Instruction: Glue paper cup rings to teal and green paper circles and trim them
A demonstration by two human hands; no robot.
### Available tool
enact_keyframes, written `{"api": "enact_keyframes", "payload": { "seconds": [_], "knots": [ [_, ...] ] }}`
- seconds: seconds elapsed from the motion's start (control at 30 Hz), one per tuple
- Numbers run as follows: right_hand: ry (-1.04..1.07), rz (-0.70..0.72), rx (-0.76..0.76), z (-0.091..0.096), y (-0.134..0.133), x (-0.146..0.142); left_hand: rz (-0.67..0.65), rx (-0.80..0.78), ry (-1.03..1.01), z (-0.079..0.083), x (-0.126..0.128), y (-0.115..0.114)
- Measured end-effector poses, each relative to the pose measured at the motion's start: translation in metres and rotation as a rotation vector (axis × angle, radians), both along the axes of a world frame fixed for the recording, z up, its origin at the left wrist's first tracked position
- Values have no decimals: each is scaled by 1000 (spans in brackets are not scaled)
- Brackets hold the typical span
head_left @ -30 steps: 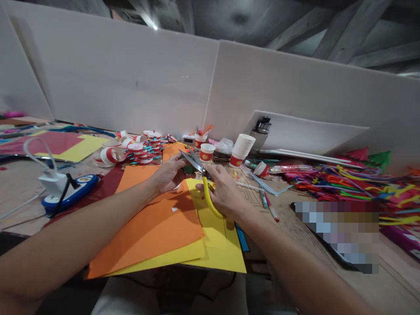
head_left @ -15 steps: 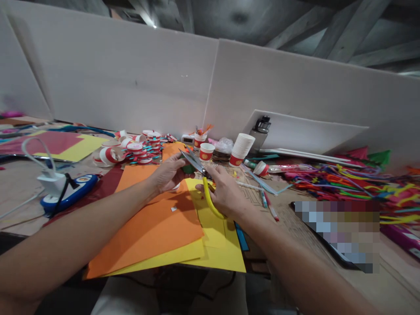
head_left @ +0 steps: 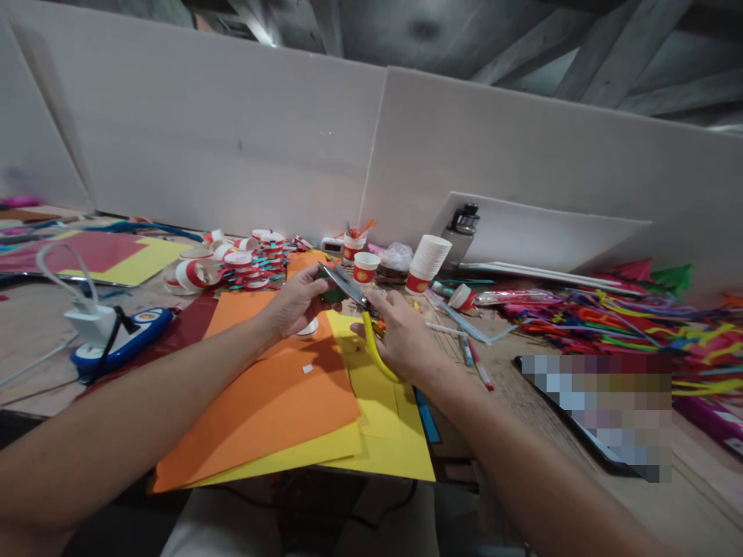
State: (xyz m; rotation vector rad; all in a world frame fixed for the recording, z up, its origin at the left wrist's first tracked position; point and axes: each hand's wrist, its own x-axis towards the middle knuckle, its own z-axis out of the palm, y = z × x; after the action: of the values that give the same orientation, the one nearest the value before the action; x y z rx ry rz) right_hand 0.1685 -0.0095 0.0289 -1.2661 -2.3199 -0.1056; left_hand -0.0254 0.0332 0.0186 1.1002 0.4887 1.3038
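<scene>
My right hand is closed around the yellow handles of a pair of scissors, whose blades point up and to the left. Pinched in my left hand is a small dark green piece, partly hidden by the fingers and blades; its material is hard to make out. The blades lie across this piece, nearly together. Below both hands are orange paper sheets and yellow paper sheets. A white round piece shows just under my left hand, and a small white scrap lies on the orange paper.
Beyond my hands stand a single paper cup and a stack of paper cups. Cut cup rings pile up at the left, near a blue power strip. Rightward lie a phone and colourful pipe cleaners.
The scissor blades have come closer together over the green piece. My right hand has shifted slightly to the right, and more of the white round piece shows.
</scene>
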Motion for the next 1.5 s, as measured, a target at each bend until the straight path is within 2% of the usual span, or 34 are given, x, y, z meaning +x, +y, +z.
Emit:
{"api": "enact_keyframes", "payload": {
  "seconds": [0.27, 0.53, 1.03, 1.5],
  "knots": [
    [32, 43, -20, -1, 0, 1, -70, 3, 4, -3, 1, 1],
    [49, 80, -32, 0, -1, 3, -79, -38, -7, 0, 0, -1],
    [-35, 17, 0, 2, -1, 5, -29, -5, 35, 1, -2, 0],
    [-22, 40, -29, 3, -1, 4, 3, -18, 64, 2, -4, 2]
  ]
}}
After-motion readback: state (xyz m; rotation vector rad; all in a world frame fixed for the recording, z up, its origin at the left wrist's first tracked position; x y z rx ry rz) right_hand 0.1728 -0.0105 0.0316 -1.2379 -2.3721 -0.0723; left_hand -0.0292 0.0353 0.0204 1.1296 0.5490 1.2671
